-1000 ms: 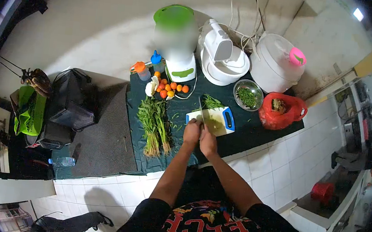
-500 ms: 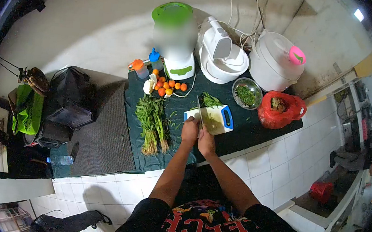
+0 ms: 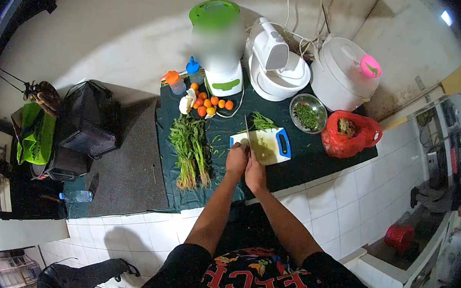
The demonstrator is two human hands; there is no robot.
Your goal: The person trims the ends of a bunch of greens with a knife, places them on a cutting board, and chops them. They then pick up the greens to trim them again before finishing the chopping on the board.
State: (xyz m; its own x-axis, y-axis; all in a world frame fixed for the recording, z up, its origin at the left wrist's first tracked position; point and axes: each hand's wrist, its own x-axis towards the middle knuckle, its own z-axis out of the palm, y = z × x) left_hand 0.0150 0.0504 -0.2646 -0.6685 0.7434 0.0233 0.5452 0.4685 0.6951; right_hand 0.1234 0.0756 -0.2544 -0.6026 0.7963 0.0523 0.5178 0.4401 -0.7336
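Note:
My right hand is closed round the handle of a knife, its blade pointing away from me over the left part of a white and blue cutting board. My left hand is closed right beside it, at the board's near left edge. A small pale piece shows at its fingertips, too small to name. Wet green traces mark the board. Cut green leaves lie just behind it. To the left rest bunches of leafy greens with roots.
Behind the greens are small orange and red tomatoes, garlic and two squeeze bottles. A blender, stand mixer and large white container line the wall. A bowl of chopped greens and red plastic bag stand right.
The view has shifted slightly. Both hands stay together at the board's left edge with the knife in nearly the same place.

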